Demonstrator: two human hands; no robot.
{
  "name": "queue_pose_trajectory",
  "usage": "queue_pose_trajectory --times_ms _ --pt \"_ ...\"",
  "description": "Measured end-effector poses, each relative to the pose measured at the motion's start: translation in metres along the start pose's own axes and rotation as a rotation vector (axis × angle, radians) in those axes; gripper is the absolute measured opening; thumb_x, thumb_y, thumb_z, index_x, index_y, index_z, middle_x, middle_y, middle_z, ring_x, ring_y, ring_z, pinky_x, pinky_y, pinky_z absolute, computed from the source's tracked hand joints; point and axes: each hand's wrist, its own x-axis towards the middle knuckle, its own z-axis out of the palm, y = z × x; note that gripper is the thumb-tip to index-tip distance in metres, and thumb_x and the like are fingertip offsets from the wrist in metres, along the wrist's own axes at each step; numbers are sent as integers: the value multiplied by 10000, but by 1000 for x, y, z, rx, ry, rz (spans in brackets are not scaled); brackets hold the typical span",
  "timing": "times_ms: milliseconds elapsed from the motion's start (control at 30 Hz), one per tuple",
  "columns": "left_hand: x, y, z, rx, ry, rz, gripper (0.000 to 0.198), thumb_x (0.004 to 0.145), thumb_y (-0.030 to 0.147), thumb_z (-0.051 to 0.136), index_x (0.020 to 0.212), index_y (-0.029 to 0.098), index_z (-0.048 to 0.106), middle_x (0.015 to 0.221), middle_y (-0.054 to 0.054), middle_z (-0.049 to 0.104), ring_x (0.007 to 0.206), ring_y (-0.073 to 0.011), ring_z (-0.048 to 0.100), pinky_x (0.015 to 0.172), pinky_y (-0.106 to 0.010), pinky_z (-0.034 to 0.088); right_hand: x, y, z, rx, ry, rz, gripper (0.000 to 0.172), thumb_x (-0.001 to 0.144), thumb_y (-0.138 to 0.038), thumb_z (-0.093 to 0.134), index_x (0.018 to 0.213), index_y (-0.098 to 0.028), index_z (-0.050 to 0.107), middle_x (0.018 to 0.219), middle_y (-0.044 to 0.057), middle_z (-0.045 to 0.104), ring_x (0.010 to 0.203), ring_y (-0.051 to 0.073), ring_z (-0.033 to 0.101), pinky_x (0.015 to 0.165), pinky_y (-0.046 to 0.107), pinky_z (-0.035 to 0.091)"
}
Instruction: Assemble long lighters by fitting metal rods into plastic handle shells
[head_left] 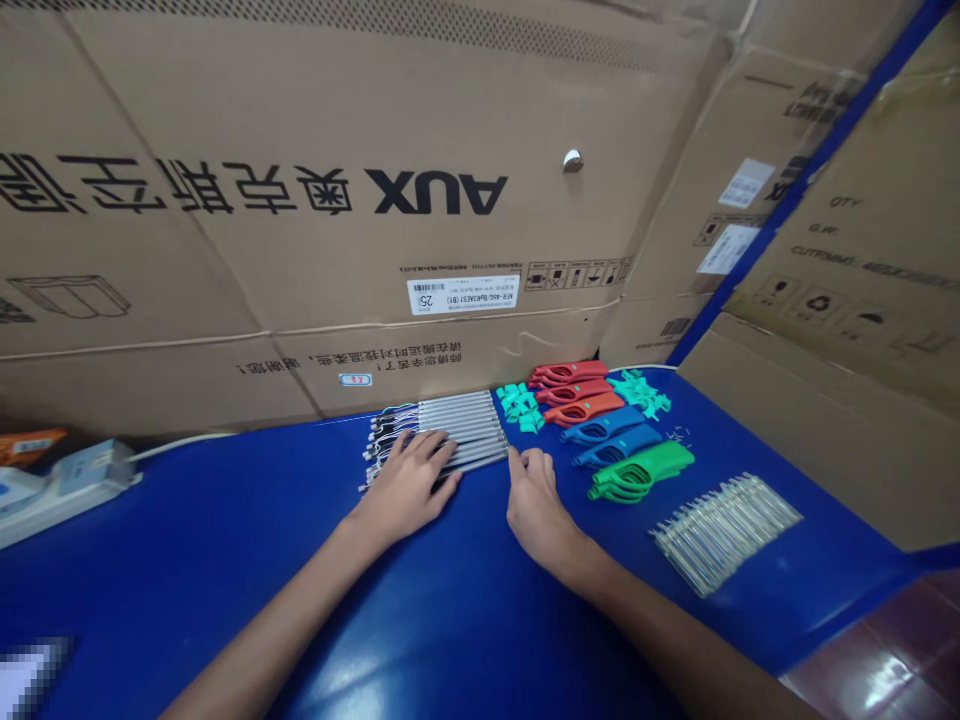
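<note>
My left hand lies flat across a neat row of metal rods, fingers apart, and grips nothing. Thin wires trail from the rods' left ends. My right hand rests on the blue table, its fingertips at the rods' right end. Just beyond it lie teal plastic pieces. Further right, plastic handle shells lie in colour groups: red, orange-red, blue and green. More teal pieces sit beside them, and a bundle of clear tubes lies nearer the table's right edge.
The blue table stands against large cardboard boxes printed AUX, which also rise on the right. A power strip with a white cable lies at the left. A tiled floor shows beyond the lower right edge.
</note>
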Motion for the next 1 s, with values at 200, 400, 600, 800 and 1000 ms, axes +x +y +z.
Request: queue_pose_trajectory --times_ms 200,400,600,800,1000 --pt "0 1 0 -7 1 -1 363 949 337 429 1182 121 605 1246 -153 590 1182 -299 523 1049 -518 341 2 2 -3 -39 -46 52 582 800 18 389 1380 51 403 1063 190 467 953 260 378 957 387 349" --pt "-1 0 -1 -21 11 -3 366 952 343 418 1188 129 599 1257 -155 582 1183 -298 520 1049 -528 339 3 7 -8 -72 -66 88 549 825 12 372 1370 59 420 1069 200 481 976 266 400 976 383 348" --pt "0 1 -5 -27 -15 -10 397 942 367 430 1222 131 582 1280 -151 570 1223 -304 490 1067 -546 317 -2 13 -18 -80 -108 118 533 867 0 351 1396 56 389 1089 206 484 1019 277 425 978 371 367" --pt "-2 -1 -8 -37 -32 -12 334 908 314 474 1169 150 603 1246 -139 591 1197 -302 512 1069 -569 304 -11 11 -25 -45 -142 122 511 879 -14 369 1385 50 406 1093 196 486 1039 265 443 984 346 369" --pt "0 -3 -8 -47 -11 -15 270 924 277 449 1090 159 626 1165 -122 628 1127 -289 559 1049 -562 327 -9 10 -24 -3 -128 122 488 894 -50 385 1374 30 430 1107 195 498 1049 267 455 989 357 367"
